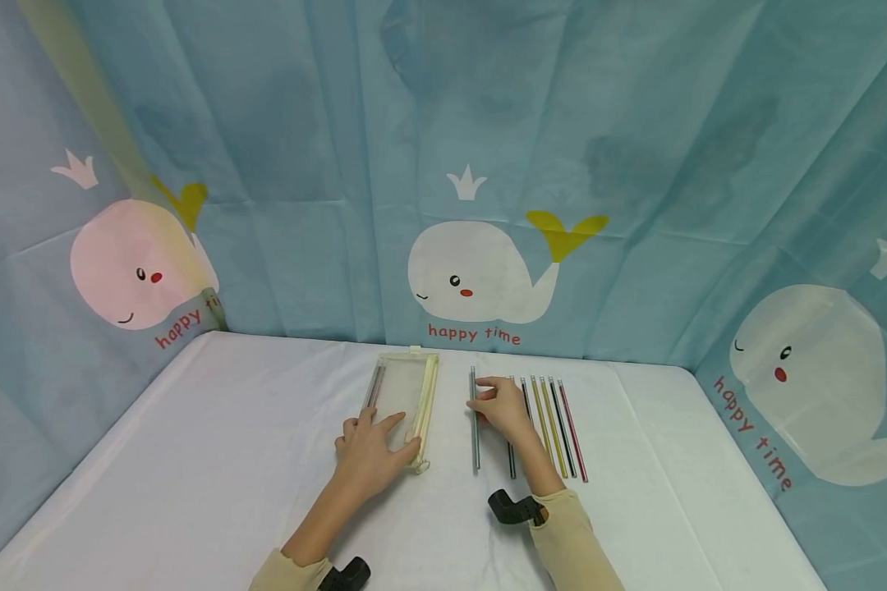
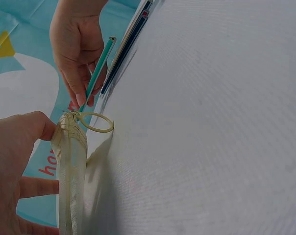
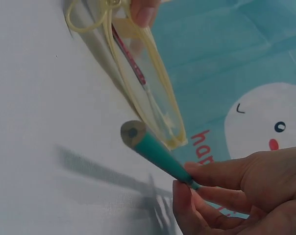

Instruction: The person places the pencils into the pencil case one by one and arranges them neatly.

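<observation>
A pale yellow pencil case (image 1: 427,394) with see-through mesh lies left of centre. My left hand (image 1: 373,455) rests on it with spread fingers, the thumb by the zipper side. In the right wrist view, the case's side gapes, and a red-patterned pencil (image 3: 131,61) shows inside. A teal pencil (image 3: 158,156) is pinched between the thumb and fingers of my right hand (image 1: 503,406), its unsharpened end towards the wrist camera. It hangs beside the case, apart from it. Several pencils (image 1: 559,427) lie in a row under and right of my right forearm.
A white cloth (image 1: 192,476) covers the table. Behind it hangs a blue curtain (image 1: 303,271) with whale prints. A yellow ring (image 2: 96,122) sticks out from the case's near end. Black wrist cameras (image 1: 513,507) sit at both sleeves.
</observation>
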Available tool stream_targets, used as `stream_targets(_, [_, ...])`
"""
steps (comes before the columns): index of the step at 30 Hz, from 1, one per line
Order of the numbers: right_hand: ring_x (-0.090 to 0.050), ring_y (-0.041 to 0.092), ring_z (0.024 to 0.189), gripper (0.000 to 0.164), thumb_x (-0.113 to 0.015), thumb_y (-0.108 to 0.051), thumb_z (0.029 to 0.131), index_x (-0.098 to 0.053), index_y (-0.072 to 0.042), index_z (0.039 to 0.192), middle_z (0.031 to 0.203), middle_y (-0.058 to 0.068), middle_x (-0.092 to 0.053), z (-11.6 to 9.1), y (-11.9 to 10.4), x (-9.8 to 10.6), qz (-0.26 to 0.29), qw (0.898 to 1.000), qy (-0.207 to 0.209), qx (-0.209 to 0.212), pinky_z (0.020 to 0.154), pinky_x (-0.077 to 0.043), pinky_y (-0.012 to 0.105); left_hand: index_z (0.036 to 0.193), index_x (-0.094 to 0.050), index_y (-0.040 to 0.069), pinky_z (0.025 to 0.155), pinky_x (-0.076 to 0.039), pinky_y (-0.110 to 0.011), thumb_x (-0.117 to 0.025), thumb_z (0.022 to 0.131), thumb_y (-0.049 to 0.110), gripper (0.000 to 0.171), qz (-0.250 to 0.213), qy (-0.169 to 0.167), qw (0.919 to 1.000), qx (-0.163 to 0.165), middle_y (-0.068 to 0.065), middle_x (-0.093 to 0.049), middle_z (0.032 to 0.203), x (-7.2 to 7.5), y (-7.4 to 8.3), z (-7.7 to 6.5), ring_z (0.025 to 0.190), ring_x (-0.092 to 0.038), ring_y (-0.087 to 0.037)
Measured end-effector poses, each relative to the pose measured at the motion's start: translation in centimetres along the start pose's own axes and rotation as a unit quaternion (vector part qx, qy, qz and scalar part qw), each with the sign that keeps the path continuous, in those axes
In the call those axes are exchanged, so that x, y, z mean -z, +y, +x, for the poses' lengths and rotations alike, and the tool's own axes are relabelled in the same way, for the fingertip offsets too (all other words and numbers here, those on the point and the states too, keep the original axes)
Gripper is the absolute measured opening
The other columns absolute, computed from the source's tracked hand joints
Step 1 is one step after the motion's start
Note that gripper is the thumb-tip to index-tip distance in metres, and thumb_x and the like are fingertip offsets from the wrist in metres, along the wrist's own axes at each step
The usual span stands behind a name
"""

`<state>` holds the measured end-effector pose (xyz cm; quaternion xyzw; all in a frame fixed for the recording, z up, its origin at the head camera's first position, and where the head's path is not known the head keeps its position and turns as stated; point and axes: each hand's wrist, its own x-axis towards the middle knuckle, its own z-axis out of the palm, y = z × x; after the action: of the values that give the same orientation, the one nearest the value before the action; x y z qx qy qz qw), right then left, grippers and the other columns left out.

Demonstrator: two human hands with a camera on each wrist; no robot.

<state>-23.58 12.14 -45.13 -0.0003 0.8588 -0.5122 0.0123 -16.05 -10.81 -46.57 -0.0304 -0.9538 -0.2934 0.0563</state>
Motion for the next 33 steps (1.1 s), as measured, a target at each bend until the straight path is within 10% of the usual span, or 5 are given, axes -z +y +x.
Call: stream_targets(33, [-0.066, 0.011, 0.062, 0.044, -0.08, 0.001, 0.089, -0.068, 0.009, 0.131, 0.092, 0.016, -0.074, 0.0, -0.5, -2.4, 0.03, 0.999, -0.018, 0.005, 0.061, -0.059, 0.029, 0.137, -0.071, 0.01, 0.092, -0.04, -0.072, -0.067, 0.093, 0.047, 0.058, 0.011, -0.008, 0.9999, 0.009, -0.034, -0.048, 0.15, 0.1, 0.0, 0.1, 0.126, -0.047, -0.056])
